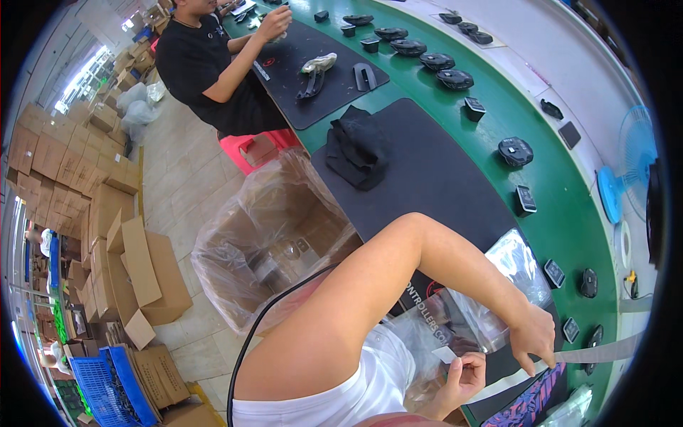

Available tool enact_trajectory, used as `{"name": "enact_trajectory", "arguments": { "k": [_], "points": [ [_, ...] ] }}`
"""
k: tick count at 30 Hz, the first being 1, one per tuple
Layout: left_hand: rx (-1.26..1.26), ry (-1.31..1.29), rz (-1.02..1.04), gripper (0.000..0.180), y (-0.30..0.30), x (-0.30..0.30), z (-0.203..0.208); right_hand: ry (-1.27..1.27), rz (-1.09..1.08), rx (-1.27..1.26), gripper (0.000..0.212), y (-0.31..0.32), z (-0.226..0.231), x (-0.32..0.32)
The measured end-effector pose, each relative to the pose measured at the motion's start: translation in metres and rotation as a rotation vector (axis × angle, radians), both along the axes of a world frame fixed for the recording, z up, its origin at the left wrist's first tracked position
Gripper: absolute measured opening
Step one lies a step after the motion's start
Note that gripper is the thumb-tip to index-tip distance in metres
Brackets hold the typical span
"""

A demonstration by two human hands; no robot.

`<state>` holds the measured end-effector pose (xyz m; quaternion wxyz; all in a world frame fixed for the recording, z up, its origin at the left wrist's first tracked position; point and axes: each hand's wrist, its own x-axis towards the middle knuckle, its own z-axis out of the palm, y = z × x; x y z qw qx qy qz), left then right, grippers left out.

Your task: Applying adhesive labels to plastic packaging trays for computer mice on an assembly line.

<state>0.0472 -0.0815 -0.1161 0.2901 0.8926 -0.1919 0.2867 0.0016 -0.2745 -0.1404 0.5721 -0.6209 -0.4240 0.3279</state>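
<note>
My left hand (532, 338) reaches over from the left, its fingertips on a long pale strip (597, 353) that comes in from the right. Beside it, close to my body, my right hand (466, 377) pinches a small white square label (445, 354). Clear plastic bags (516, 267) lie under and beyond my left forearm, partly hidden by it. Just below my left hand is a flat piece with a purple, red and dark pattern (526, 400). More clear plastic covers the near area by my right hand, and what is inside cannot be made out.
A dark work mat (434, 167) holds a crumpled black cloth (356, 149). Along the green bench (491, 146) stand several black devices and small boxes. At left is a plastic-lined carton (284, 206). A co-worker (206, 71) sits beyond. A blue fan (612, 192) stands at right.
</note>
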Motion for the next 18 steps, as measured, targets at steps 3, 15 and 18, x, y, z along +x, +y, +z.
{"name": "enact_trajectory", "arguments": {
  "k": [3,15,18],
  "points": [
    [0.013,0.019,0.010,0.055,0.0015,-0.0050,0.0022,-0.004,0.005,-0.014,0.022,0.0005,0.0013,-0.0048],
    [0.038,0.028,-0.003,0.056,-0.0002,-0.0042,0.0000,-0.020,0.006,-0.008,0.025,0.0019,-0.0005,-0.0070],
    [0.005,0.030,0.010,0.055,0.0013,-0.0041,-0.0009,-0.026,0.004,-0.001,0.025,0.0050,-0.0007,-0.0059]
  ]
}}
